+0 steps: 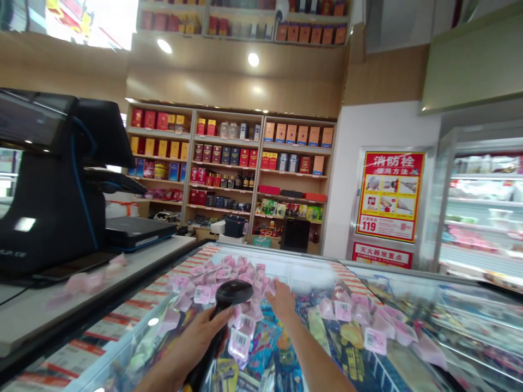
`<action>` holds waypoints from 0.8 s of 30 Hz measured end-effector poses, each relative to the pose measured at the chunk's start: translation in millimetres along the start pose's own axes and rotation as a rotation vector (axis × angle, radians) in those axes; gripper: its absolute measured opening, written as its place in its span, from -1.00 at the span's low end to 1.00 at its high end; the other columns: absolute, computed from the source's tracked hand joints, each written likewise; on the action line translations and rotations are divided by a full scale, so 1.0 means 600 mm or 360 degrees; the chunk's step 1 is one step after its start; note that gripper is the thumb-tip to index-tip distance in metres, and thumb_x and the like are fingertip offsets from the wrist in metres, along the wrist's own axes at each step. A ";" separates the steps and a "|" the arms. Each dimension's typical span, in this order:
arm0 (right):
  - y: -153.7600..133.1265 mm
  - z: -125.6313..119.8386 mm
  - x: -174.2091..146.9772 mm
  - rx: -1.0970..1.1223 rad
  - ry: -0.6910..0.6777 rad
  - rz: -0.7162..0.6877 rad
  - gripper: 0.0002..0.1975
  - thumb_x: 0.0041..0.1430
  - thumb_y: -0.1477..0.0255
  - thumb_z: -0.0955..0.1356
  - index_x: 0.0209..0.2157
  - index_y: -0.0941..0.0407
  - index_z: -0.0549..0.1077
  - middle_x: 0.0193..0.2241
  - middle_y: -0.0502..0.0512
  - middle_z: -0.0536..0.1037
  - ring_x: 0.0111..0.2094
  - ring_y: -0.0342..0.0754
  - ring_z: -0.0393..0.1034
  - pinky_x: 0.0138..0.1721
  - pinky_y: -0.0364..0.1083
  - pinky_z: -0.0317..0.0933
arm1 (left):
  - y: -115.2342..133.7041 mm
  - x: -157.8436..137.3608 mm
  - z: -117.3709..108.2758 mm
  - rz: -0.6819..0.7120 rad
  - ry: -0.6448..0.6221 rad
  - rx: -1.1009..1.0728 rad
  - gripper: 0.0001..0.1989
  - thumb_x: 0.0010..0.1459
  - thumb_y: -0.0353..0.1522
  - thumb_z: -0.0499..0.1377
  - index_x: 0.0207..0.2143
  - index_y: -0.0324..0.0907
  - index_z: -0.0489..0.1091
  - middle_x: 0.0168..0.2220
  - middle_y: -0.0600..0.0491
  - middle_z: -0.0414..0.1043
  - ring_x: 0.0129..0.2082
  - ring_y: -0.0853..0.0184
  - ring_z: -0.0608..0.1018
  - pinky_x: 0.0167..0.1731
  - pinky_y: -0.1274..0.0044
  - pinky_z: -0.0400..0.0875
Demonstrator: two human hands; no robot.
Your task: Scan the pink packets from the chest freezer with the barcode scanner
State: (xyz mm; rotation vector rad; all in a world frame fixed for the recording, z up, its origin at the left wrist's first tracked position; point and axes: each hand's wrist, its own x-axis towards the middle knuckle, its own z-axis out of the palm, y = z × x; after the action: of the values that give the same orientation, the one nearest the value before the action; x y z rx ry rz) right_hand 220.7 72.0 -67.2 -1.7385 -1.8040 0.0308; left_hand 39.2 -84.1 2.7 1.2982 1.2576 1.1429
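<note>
A black handheld barcode scanner (233, 293) is in my left hand (206, 332), fingers wrapped round its handle and its head tilted over a pile of small pink plastic cups (229, 270). White barcode labels show on several cups. My right hand (283, 300) reaches to the right edge of this pile; its thumb and fingers close on a pink cup (271, 286), which they partly cover. Two labelled cups (239, 343) lie just right of the scanner handle. Everything rests on the glass top of a chest freezer (306, 275), with colourful packets (265, 343) visible beneath the glass.
More pink cups (376, 321) lie on the right side of the freezer top. A few blurred ones (87, 282) sit on the left counter (24, 321), beside a black checkout terminal (53, 201). Shelves of boxes (229, 155) stand behind; another freezer (461, 316) adjoins at right.
</note>
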 end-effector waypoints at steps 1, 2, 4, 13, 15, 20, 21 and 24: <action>-0.004 0.006 0.003 0.0014 0.0014 0.0025 -0.59 -0.03 0.42 0.28 -0.07 0.16 0.30 -0.11 0.26 0.39 -0.04 0.16 0.21 -0.11 0.10 0.07 | 0.001 -0.001 0.001 0.0000 -0.0009 -0.0007 -0.57 -0.17 0.03 0.05 -0.61 -0.17 0.18 -0.75 0.20 0.22 -0.74 0.51 0.23 -0.67 0.62 0.08; -0.005 0.011 0.006 0.0033 0.0029 0.0042 -0.60 -0.06 0.44 0.29 -0.11 0.19 0.33 -0.13 0.30 0.40 -0.06 0.18 0.23 -0.13 0.11 0.08 | 0.002 -0.002 0.003 -0.0005 -0.0019 -0.0017 -0.57 -0.17 0.03 0.06 -0.61 -0.17 0.17 -0.76 0.21 0.21 -0.75 0.52 0.23 -0.67 0.62 0.08; 0.001 0.015 0.008 0.0085 0.0040 0.0035 -0.68 -0.10 0.48 0.29 -0.21 0.22 0.39 -0.20 0.32 0.43 -0.13 0.19 0.28 -0.18 0.09 0.13 | 0.007 -0.005 0.008 -0.0021 -0.0028 -0.0043 -0.59 -0.18 0.01 0.07 -0.58 -0.17 0.18 -0.76 0.23 0.20 -0.75 0.53 0.23 -0.67 0.63 0.09; 0.059 -0.017 -0.014 0.0559 0.0279 -0.0195 -0.64 -0.16 0.60 0.24 -0.21 0.20 0.33 -0.28 0.15 0.46 -0.22 -0.02 0.34 -0.16 -0.10 0.17 | 0.014 -0.003 0.036 -0.0017 -0.0202 -0.0054 -0.60 -0.16 -0.01 0.09 -0.57 -0.17 0.15 -0.74 0.25 0.18 -0.75 0.55 0.22 -0.69 0.65 0.08; 0.065 -0.025 -0.018 0.0615 0.0347 -0.0204 -0.62 -0.19 0.62 0.23 -0.22 0.20 0.33 -0.27 0.16 0.45 -0.22 -0.01 0.33 -0.15 -0.08 0.16 | 0.014 0.000 0.041 -0.0031 -0.0226 -0.0075 -0.61 -0.17 -0.02 0.10 -0.57 -0.17 0.16 -0.73 0.24 0.20 -0.73 0.54 0.25 -0.68 0.65 0.11; 0.085 -0.043 -0.030 0.0494 0.0359 -0.0215 -0.64 -0.15 0.59 0.21 -0.21 0.17 0.33 -0.25 0.17 0.44 -0.20 -0.01 0.32 -0.13 -0.08 0.14 | 0.022 -0.001 0.051 -0.0029 -0.0275 0.0019 -0.63 -0.12 -0.05 0.07 -0.60 -0.19 0.20 -0.73 0.21 0.22 -0.73 0.54 0.26 -0.66 0.65 0.12; 0.093 -0.046 -0.034 0.0423 0.0352 -0.0214 -0.64 -0.14 0.59 0.21 -0.21 0.17 0.33 -0.24 0.17 0.44 -0.19 0.00 0.31 -0.13 -0.08 0.13 | 0.023 -0.003 0.054 -0.0013 -0.0273 0.0033 -0.64 -0.10 -0.06 0.07 -0.61 -0.19 0.20 -0.74 0.21 0.21 -0.74 0.55 0.25 -0.67 0.65 0.11; 0.124 -0.058 -0.045 0.0058 0.0332 -0.0153 -0.64 -0.10 0.55 0.22 -0.18 0.18 0.33 -0.20 0.19 0.43 -0.15 0.05 0.28 -0.11 -0.02 0.08 | 0.025 -0.005 0.065 0.0064 -0.0257 0.0032 -0.67 -0.09 -0.09 0.06 -0.59 -0.19 0.19 -0.75 0.22 0.20 -0.76 0.54 0.23 -0.68 0.64 0.08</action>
State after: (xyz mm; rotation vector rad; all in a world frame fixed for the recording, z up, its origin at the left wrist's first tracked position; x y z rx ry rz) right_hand 301.1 43.3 -82.2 -1.5658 -1.7201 -0.1511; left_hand 79.2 -88.4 14.1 1.4071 1.1313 1.0334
